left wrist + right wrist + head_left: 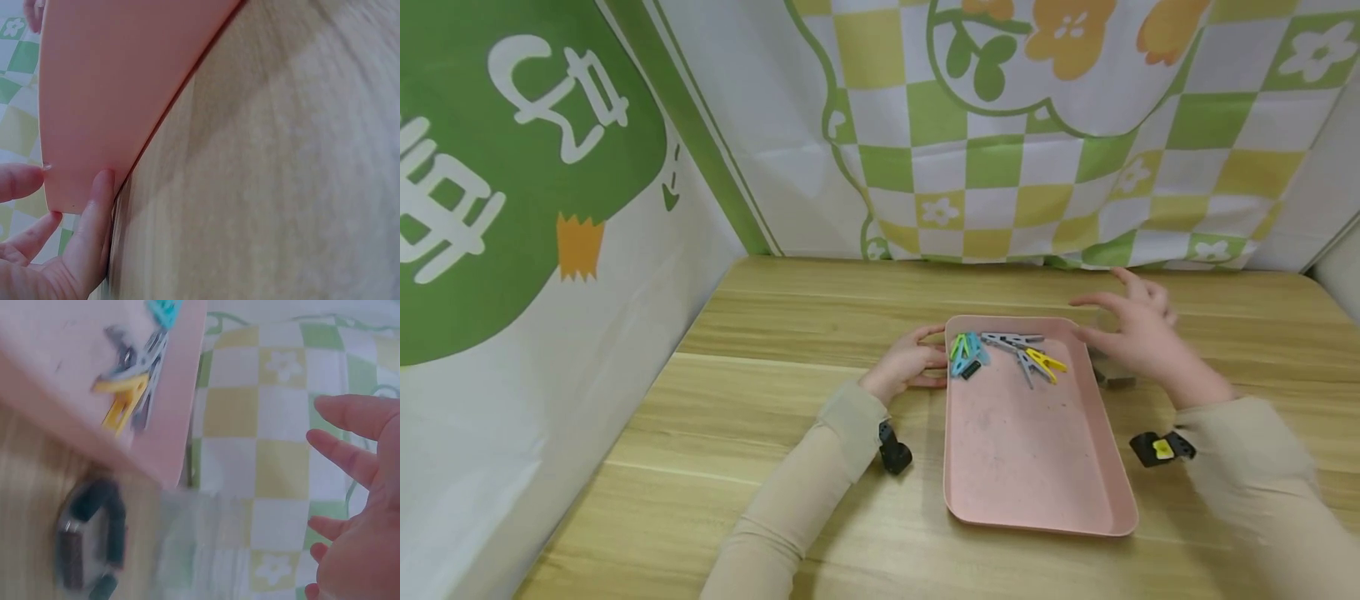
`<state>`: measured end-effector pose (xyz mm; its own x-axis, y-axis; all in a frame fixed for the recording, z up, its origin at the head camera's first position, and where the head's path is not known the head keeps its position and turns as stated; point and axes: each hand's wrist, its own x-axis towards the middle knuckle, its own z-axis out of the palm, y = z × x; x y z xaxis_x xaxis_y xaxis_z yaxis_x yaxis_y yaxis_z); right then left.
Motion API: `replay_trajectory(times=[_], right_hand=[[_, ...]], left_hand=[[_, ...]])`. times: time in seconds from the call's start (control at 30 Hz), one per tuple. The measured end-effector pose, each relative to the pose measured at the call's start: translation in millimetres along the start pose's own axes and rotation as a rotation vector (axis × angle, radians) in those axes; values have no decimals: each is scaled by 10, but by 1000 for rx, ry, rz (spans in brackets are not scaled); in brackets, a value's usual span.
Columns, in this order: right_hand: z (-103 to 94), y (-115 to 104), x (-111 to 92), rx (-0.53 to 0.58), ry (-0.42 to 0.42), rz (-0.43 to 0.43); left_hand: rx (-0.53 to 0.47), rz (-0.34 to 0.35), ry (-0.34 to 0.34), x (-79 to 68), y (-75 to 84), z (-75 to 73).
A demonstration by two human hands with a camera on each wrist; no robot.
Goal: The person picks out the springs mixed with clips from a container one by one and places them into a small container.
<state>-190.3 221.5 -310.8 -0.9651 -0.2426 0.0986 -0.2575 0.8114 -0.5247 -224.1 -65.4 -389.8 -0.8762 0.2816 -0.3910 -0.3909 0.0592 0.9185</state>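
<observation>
A shallow pink tray (1030, 467) lies on the table with several plastic clothespins at its far end. Grey clothespins (1011, 340) are beside a yellow clothespin (1047, 364); blue clothespins (966, 354) and a green clothespin (959, 346) cluster in the far left corner, with a small black piece (972, 370). My left hand (910, 364) touches the tray's outer left wall near that corner, fingertips against the pink side (125, 81). Just right of the far right corner, my right hand (1131, 329) hovers with fingers spread and nothing held, in the right wrist view also apart from the tray.
Right of the tray, partly behind my right hand, stands a clear container (200, 544), blurred. Dark curved pieces (94, 531) show beside or inside it; I cannot tell which. A checkered cloth (992, 183) hangs behind the wooden table (760, 333).
</observation>
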Motion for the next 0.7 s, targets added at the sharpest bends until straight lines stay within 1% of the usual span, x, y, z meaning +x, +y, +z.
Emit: replay_trajectory(times=[0.2, 0.37, 0.5, 0.7], right_hand=[[94, -236, 36, -19, -65, -41], [159, -381, 56, 1, -85, -75], [215, -449, 80, 13, -97, -80], [325, -487, 120, 2, -118, -70]], left_hand=[[6, 4, -5, -29, 15, 7], [6, 2, -18, -29, 11, 5], [2, 0, -19, -28, 12, -1], [-1, -1, -19, -34, 21, -1]])
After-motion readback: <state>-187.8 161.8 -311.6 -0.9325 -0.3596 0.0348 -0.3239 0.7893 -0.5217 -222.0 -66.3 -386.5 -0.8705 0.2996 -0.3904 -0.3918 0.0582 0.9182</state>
